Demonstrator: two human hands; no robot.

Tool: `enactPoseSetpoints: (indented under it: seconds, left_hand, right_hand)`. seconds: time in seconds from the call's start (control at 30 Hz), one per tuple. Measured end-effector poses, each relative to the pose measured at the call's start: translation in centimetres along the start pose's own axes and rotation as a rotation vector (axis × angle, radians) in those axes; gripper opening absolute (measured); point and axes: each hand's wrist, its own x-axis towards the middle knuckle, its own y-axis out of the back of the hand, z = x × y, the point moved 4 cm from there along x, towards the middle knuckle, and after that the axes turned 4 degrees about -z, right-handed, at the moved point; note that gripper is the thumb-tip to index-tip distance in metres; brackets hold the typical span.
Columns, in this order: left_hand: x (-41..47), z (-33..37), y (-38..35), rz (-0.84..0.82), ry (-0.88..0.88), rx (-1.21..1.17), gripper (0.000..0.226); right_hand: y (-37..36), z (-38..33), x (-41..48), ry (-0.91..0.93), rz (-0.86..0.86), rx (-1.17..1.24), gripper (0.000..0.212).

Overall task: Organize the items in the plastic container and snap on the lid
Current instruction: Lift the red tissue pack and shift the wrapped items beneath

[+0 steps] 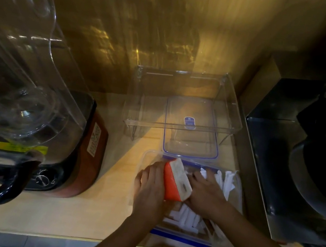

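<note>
A large blender (31,100) with a clear jug and a dark red base is sitting at the far left of the wooden worktop (81,213), its black handle reaching toward the near edge. Moving right, the left hand (151,189) is curling its fingers round the left side of an orange-and-white packet (177,181), holding it tilted above the left part of the clear plastic container (181,235). The right hand (205,193) is meeting the packet's right side, its fingers lying fairly straight and pressing down into the white paper-wrapped sticks (223,182) that are filling the container; whether it is gripping anything there is hard to tell. The container itself is resting near the front edge of the worktop, blue strips showing along its near and far rims. Just behind it, the clear lid (193,128) with a blue seal and a small blue label is lying flat, partly under a transparent raised shelf (186,97) standing against the wall. At the far right, a dark metal appliance (304,159) is taking up the rest of the worktop.
</note>
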Motion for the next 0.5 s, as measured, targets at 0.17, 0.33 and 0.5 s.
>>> enactPoseSetpoints:
  seconds: [0.17,0.33,0.5]
  left_hand:
    - [0.9,0.3,-0.4,-0.094,-0.086,0.351,0.090]
    - [1.7,1.0,-2.2,-0.217,-0.110,0.528,0.097]
    - [1.1,-0.6,-2.4,-0.226,-0.212,0.470,0.103]
  right_hand:
    - [-1.2,0.4,-0.5,0.057,-0.212,-0.051,0.037]
    - [-1.9,0.8,-0.8,0.035,-0.229,0.014,0.039]
    - [-1.4,0.7,-0.8,0.050,-0.251,0.011,0.034]
